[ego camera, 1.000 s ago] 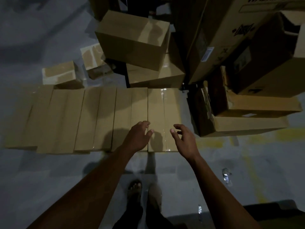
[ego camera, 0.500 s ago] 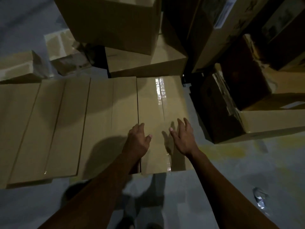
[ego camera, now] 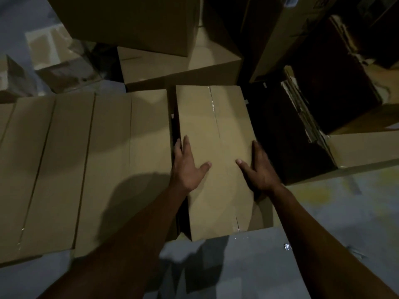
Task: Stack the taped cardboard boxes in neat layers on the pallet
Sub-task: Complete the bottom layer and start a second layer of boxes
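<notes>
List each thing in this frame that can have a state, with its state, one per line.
taped box: closed, tape along its top seam, raised and tilted out of the row, held at both long sides.
left hand: grips the box's left edge, thumb on top.
right hand: grips the box's right edge, thumb on top.
row of boxes: closed, lying flat side by side.
torn carton: open, edges ragged.

left hand (ego camera: 186,169) fingertips hidden down the taped box (ego camera: 213,152) side, right hand (ego camera: 260,169) fingers likewise, row of boxes (ego camera: 86,160) cut off left, pallet unseen
</notes>
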